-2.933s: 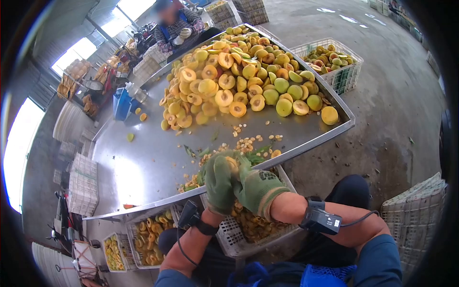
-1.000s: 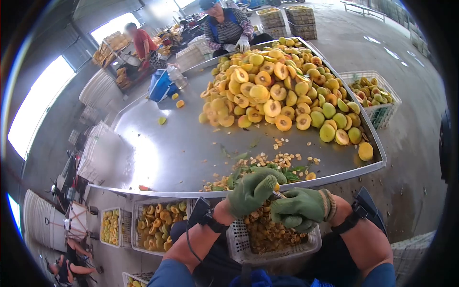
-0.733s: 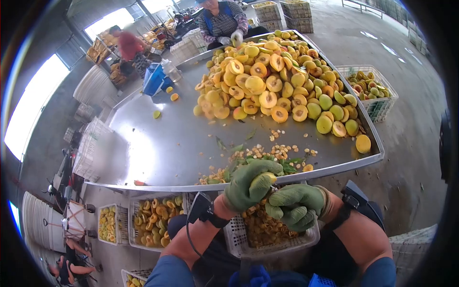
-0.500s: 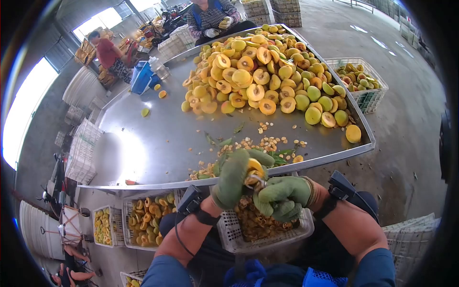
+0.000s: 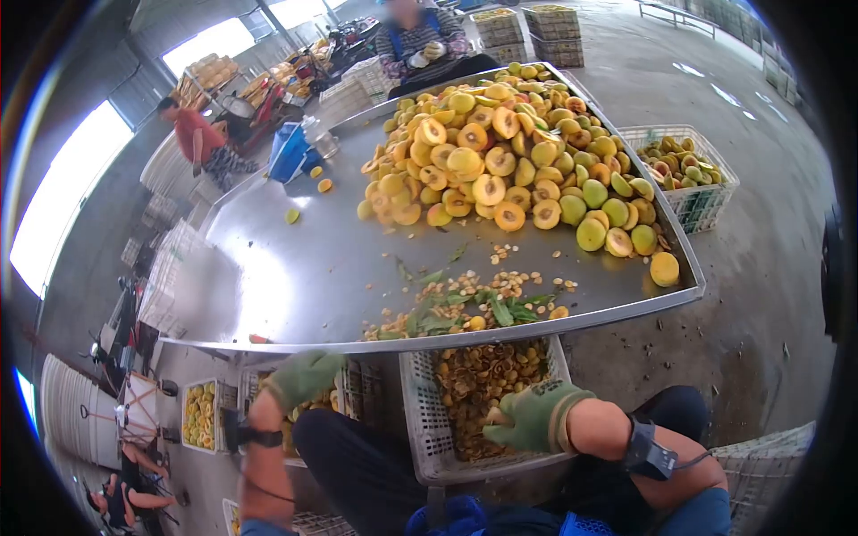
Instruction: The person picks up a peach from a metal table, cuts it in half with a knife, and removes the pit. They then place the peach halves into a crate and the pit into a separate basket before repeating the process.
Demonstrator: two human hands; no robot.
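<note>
My left hand [image 5: 304, 380], in a green glove and smeared by motion, is over a crate [image 5: 362, 393] of halved yellow peaches below the table's front edge; I cannot make out whether it holds anything. My right hand [image 5: 541, 417], gloved the same way, has its fingers curled above a white crate [image 5: 427, 438] of brown and yellow scraps; what they hold, if anything, is hidden. A big heap of halved peaches [image 5: 500, 161] covers the far right of the metal table [image 5: 331, 277]. Loose pits [image 5: 509, 284] and green leaves [image 5: 438, 322] lie near its front edge.
Another person [image 5: 420, 45] sits across the table, and one in red [image 5: 197, 138] stands at left. A crate of peaches [image 5: 693, 196] is beyond the right edge; another [image 5: 198, 415] is on the floor at left. A blue container [image 5: 290, 152] is at the table's far left.
My left hand has moved down and left from the table's front edge, away from my right hand. The peach piece and metal tool between them are no longer visible. My right hand has lowered slightly.
</note>
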